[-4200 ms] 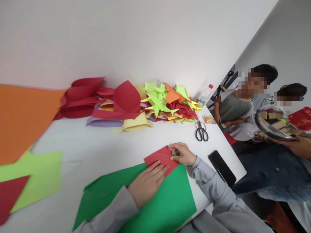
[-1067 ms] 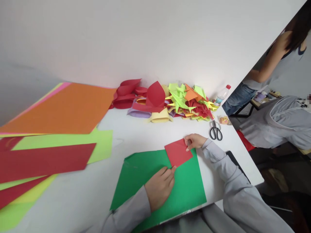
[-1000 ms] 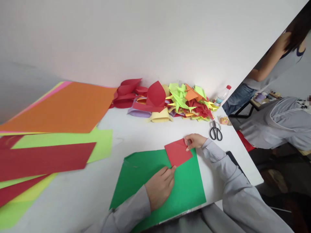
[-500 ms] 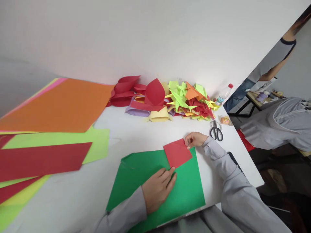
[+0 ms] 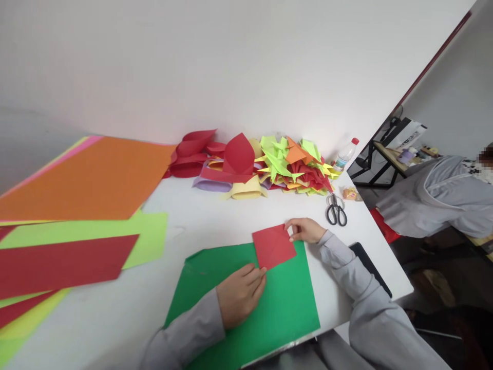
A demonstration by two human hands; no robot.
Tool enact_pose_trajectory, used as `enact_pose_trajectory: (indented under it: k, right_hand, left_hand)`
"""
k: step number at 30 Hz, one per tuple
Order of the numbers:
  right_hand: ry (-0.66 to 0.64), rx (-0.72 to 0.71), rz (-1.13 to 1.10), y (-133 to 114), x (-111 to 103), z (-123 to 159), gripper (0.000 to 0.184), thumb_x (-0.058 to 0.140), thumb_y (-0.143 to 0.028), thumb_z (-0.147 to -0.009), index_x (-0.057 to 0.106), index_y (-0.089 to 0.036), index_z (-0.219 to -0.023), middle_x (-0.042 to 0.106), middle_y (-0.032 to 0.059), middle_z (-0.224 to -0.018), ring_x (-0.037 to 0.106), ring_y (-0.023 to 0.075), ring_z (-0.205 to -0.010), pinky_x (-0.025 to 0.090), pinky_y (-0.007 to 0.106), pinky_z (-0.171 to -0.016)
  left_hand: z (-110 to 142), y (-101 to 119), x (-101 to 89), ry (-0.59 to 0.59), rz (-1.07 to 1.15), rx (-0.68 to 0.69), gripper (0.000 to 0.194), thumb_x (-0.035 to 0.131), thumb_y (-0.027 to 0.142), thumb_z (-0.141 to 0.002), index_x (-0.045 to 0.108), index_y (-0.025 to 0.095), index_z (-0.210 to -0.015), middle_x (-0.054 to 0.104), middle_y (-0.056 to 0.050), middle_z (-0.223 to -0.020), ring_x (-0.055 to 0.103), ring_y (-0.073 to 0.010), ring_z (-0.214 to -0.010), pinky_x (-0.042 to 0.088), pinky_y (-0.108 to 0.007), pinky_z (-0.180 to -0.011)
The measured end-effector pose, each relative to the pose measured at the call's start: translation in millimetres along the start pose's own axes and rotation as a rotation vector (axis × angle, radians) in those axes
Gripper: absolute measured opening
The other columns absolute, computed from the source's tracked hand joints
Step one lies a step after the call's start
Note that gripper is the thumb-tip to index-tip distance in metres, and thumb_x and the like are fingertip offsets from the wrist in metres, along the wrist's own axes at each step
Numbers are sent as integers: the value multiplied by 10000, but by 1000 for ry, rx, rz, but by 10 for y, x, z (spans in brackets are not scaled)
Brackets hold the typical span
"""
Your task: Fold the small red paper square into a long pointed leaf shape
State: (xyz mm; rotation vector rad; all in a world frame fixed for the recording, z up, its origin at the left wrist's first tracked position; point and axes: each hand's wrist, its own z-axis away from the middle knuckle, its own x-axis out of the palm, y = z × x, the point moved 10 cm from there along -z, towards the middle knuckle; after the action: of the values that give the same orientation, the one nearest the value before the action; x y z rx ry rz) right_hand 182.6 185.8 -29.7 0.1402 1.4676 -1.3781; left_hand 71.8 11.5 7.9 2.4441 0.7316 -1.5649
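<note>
A square of red paper (image 5: 272,249) with faint crease lines lies over the top right part of a green sheet (image 5: 287,298). My right hand (image 5: 308,230) pinches the square's upper right corner between thumb and forefinger. At the lower left corner, the bent fingers of my left hand (image 5: 242,295) are closed on the paper's tip, its thumb tucked close to the forefinger. Black-handled scissors (image 5: 336,211) lie beyond my right hand.
Large coloured sheets (image 5: 88,180) cover the table's left side. Folded paper shapes (image 5: 287,164) are heaped along the wall, near a plastic bottle (image 5: 346,154) and a small wrapped snack (image 5: 350,193). A dark flat object (image 5: 370,270) lies by my right forearm. Another person (image 5: 439,190) sits at right.
The view has shifted slightly. My left fingers have drawn together at the red square's lower corner. A standing person at the far right is out of view.
</note>
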Motion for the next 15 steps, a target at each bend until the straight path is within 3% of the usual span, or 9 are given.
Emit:
enact_pose_trajectory:
  k: [3,5,8,11,13,15]
  right_hand:
    - [51,-74,82,-179,10,108,380,705,-167,-747,654,-246,-1115,524,-26,-787,490,102,-707,383,207,-697]
    - [81,-177,286,-347,52,187,304,652,-153,-795,675,-230,-1088,527,14,-859,515,125,-797,402,228,-760]
    - [142,-156,459,-454,115,315,220,612,-184,-827,697,-206,-1029,540,58,-900,518,166,-851,416,269,-777]
    - [169,-147,610,-652,294,475,246,589,-282,-846,668,-173,-1052,562,91,-908,522,201,-822,428,309,-730]
    - [159,-163,641,-825,479,561,218,570,-309,-858,672,-134,-937,577,99,-885,528,203,-801,430,311,-713]
    - [129,-222,707,-1020,690,613,285,584,-359,-851,634,-110,-980,598,91,-859,545,203,-782,437,306,-681]
  left_hand:
    - [40,-112,-22,34,-5,3,192,503,115,-835,656,88,-947,687,-160,-935,584,-221,-821,434,-429,-858]
    - [62,-206,-10,28,-24,-10,194,509,96,-825,660,104,-946,689,-143,-931,585,-220,-830,432,-426,-862]
    - [83,-342,53,-19,-56,-17,243,506,68,-808,663,102,-991,691,-136,-936,586,-232,-873,424,-424,-869]
    - [74,-494,128,-58,-103,-44,260,493,71,-824,670,103,-1011,692,-134,-921,590,-245,-879,419,-424,-849]
    - [38,-613,148,-53,-147,-101,237,480,109,-853,684,104,-973,692,-145,-904,597,-256,-859,426,-417,-803]
    - [-16,-716,139,-29,-180,-177,256,451,167,-888,692,97,-942,690,-169,-905,605,-273,-847,435,-411,-744]
